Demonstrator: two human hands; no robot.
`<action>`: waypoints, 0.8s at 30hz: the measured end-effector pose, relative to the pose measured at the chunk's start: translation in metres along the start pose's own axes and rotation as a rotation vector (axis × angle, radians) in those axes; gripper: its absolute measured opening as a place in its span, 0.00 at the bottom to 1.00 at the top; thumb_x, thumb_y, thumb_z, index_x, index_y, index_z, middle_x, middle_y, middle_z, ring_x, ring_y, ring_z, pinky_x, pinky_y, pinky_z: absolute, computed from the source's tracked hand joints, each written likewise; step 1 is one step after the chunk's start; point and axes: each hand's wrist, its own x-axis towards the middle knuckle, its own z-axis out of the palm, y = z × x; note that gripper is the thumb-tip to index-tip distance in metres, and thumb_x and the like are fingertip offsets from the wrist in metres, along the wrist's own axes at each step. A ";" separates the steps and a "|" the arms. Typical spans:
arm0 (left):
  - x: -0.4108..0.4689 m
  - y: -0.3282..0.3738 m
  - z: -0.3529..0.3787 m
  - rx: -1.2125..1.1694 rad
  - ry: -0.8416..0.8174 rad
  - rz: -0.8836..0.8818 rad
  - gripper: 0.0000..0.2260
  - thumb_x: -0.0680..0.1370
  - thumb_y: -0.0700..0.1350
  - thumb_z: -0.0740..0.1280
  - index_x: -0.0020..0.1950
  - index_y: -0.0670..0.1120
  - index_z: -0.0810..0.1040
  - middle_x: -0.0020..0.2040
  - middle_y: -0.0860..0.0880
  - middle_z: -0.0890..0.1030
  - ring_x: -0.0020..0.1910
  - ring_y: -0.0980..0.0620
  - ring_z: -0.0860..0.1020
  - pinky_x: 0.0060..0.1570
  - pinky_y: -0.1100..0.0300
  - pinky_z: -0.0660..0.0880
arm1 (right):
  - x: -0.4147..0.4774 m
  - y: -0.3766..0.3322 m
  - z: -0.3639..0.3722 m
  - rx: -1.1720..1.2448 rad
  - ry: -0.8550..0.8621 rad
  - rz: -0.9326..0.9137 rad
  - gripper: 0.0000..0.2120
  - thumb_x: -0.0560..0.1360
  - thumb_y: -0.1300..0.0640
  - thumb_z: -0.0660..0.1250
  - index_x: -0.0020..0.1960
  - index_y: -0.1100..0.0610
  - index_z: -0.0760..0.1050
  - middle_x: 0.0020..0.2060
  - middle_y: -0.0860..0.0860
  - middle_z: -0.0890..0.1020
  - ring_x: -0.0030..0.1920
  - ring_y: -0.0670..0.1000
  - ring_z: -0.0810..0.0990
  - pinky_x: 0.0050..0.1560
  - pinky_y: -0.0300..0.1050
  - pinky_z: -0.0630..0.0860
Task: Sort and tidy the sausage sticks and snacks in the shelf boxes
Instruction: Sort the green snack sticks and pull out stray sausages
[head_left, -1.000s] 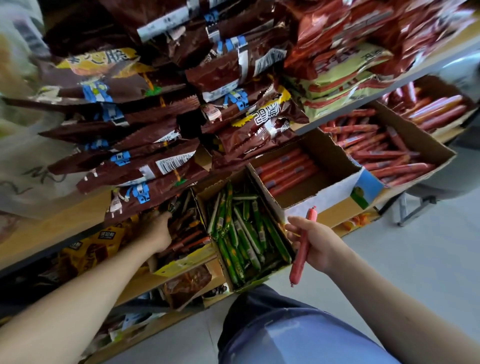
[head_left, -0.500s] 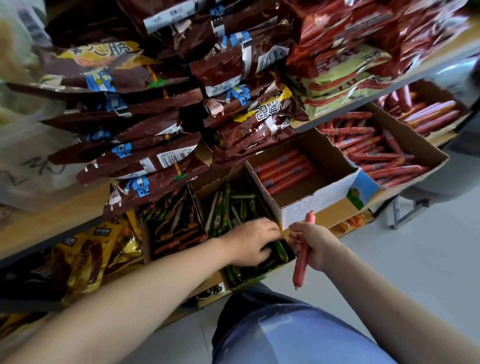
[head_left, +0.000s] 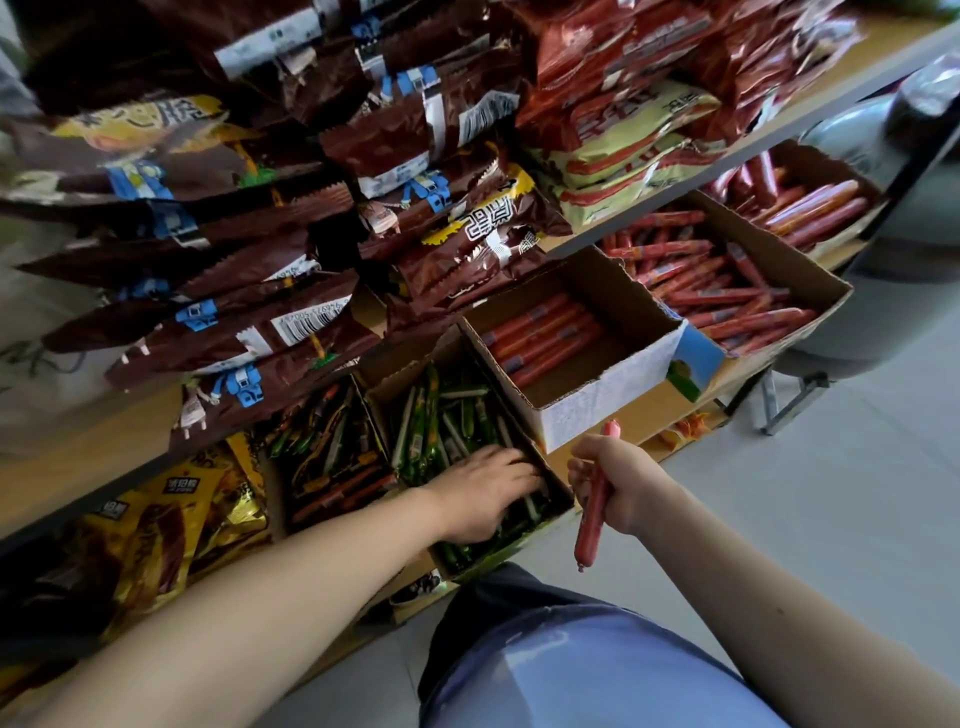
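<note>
The right hand grips a red sausage upright, just in front of the box holding matching ones. The left hand is buried among green sticks; I can't tell whether it's gripping any.

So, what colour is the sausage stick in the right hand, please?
Red: the sausage stick held by the right hand, head view.

Five open brown cardboard boxes; two bare hands; one red plastic-wrapped sausage stick held; green-wrapped sticks uncountable.
</note>
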 end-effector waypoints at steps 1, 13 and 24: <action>0.002 0.002 -0.002 0.022 -0.001 -0.005 0.26 0.77 0.38 0.59 0.76 0.48 0.64 0.73 0.50 0.66 0.74 0.49 0.57 0.76 0.48 0.49 | 0.000 0.001 0.002 0.000 -0.004 0.001 0.06 0.79 0.64 0.63 0.54 0.60 0.68 0.34 0.54 0.73 0.30 0.49 0.71 0.31 0.40 0.66; -0.004 -0.014 -0.019 0.280 -0.016 -0.178 0.17 0.81 0.51 0.55 0.59 0.45 0.79 0.70 0.45 0.68 0.72 0.42 0.60 0.72 0.43 0.50 | 0.000 0.003 -0.003 -0.006 0.005 0.022 0.12 0.78 0.64 0.65 0.60 0.60 0.70 0.38 0.56 0.76 0.32 0.49 0.74 0.32 0.41 0.71; 0.015 0.007 -0.022 0.194 0.032 -0.164 0.17 0.77 0.54 0.68 0.61 0.47 0.73 0.59 0.47 0.75 0.59 0.46 0.75 0.58 0.51 0.71 | -0.004 0.000 -0.007 -0.011 0.010 0.028 0.07 0.77 0.63 0.66 0.55 0.62 0.72 0.36 0.56 0.77 0.33 0.50 0.75 0.35 0.42 0.71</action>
